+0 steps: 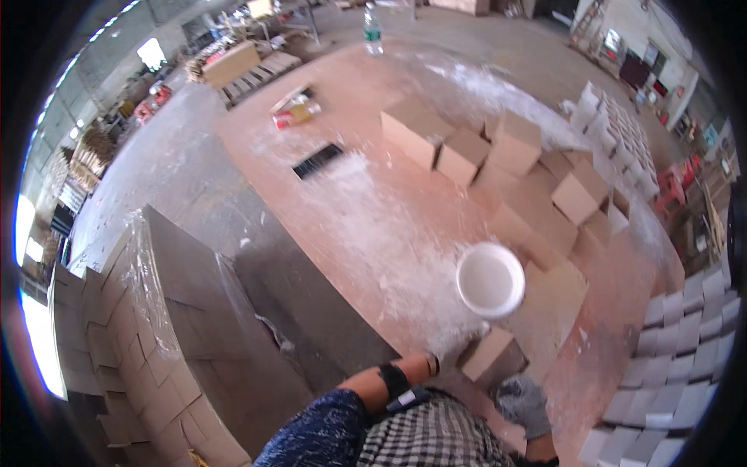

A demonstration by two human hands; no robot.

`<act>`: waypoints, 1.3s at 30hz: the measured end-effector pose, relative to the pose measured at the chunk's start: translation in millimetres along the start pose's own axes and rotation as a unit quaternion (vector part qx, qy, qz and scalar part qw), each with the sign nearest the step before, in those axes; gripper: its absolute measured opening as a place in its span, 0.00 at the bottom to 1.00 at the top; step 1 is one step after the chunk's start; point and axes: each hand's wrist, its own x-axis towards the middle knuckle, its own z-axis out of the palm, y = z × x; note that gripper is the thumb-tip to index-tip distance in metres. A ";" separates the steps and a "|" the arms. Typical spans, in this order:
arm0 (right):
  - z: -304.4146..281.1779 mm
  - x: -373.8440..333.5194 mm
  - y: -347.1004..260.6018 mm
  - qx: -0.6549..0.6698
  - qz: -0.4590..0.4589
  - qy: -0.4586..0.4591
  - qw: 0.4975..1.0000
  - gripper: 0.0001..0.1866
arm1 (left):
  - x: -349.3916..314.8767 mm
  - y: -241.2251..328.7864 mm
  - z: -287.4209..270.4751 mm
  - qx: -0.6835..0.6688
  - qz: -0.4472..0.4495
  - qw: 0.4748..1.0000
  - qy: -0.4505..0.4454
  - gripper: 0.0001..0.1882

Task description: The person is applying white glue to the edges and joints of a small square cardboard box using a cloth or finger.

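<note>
Reaching down at the lower edge of the head view, the left hand touches a small cardboard box on the dusty table; its grip is hidden. The gloved right hand hangs loosely curled, empty, just beside the box. A white bucket stands near.

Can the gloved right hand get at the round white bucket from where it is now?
Probably yes. The right hand in its grey glove lies just below the small brown block, and the round white bucket stands open just beyond that block. Only the block sits between; reaching over or beside it looks clear.
</note>
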 end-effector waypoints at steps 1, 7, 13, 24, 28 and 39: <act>3.9 0.1 1.8 0.047 0.019 0.004 0.999 0.06 | 0.5 -1.4 2.5 -0.029 0.001 1.000 0.002 0.21; 17.6 8.2 4.8 0.451 0.166 -0.048 0.876 0.05 | -4.0 12.2 4.9 -0.090 -0.119 0.989 -0.009 0.17; 13.3 7.3 2.1 0.383 0.159 -0.075 0.907 0.12 | -1.6 10.3 3.8 -0.025 -0.062 0.997 -0.032 0.21; 29.7 13.4 41.5 0.513 0.292 -0.098 0.801 0.11 | -2.8 -0.8 -17.7 -0.048 0.021 0.980 -0.191 0.28; 26.4 9.4 22.7 -0.141 -0.258 0.087 0.952 0.14 | -5.8 -4.7 -10.5 -0.029 -0.014 0.986 -0.165 0.29; 8.5 22.7 -58.6 -0.309 -0.120 0.053 0.942 0.10 | -18.9 1.0 -6.6 0.086 0.100 0.987 -0.091 0.24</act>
